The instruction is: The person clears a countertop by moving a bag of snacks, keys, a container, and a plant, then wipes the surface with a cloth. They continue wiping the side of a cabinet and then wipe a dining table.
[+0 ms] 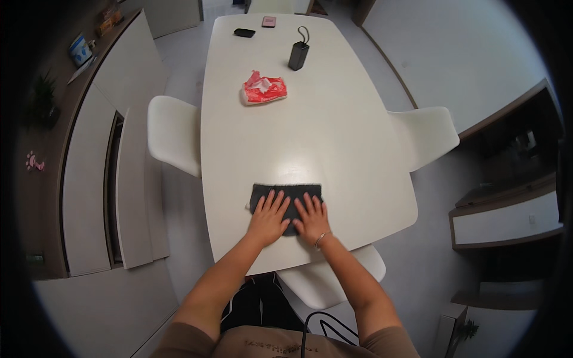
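Observation:
A dark grey cloth (290,192), folded into a rough rectangle, lies flat near the front edge of the white table (334,137). My left hand (268,219) rests palm down on its left part, with the fingers spread. On the right part my right hand (311,219) lies the same way, a thin bracelet at its wrist. Both thumbs point toward each other over the cloth's middle. Neither hand grips the cloth, and the palms hide much of its near half.
Farther up the table are a red-and-white tissue pack (264,90), a black box-shaped device with a loop strap (299,55), a black flat object (244,33) and a small pink one (269,22). White chairs stand left (173,134), right (427,134) and in front (334,280).

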`<act>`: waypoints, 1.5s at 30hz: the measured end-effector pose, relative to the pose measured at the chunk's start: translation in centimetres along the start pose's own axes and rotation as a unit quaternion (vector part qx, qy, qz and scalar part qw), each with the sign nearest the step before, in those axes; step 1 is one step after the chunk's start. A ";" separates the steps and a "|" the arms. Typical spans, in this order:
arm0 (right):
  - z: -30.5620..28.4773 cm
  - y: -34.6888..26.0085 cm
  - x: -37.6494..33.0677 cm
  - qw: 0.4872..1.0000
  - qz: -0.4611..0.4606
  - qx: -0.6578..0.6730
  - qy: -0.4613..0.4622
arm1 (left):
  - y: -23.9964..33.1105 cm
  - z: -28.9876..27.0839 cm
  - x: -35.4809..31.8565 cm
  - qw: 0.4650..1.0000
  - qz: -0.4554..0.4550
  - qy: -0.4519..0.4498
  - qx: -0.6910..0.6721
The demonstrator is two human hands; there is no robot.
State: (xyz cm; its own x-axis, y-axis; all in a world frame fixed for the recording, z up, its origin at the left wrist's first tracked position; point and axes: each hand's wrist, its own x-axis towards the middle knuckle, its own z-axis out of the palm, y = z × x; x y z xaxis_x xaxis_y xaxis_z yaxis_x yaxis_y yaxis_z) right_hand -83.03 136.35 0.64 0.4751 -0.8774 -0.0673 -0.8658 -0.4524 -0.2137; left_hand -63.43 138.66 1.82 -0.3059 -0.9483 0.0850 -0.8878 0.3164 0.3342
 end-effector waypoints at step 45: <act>-6.4 36.1 -17.3 0.995 0.091 0.038 -0.023 | 34.0 15.2 15.7 0.999 0.025 -0.031 -0.033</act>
State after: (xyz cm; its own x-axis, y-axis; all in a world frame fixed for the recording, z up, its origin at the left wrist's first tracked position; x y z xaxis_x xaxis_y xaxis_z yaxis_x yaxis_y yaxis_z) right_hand -123.55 134.19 0.37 0.3207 -0.9342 -0.1565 -0.9243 -0.2725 -0.2672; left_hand -103.65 134.91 0.28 -0.3712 -0.9274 0.0451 -0.8470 0.3582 0.3927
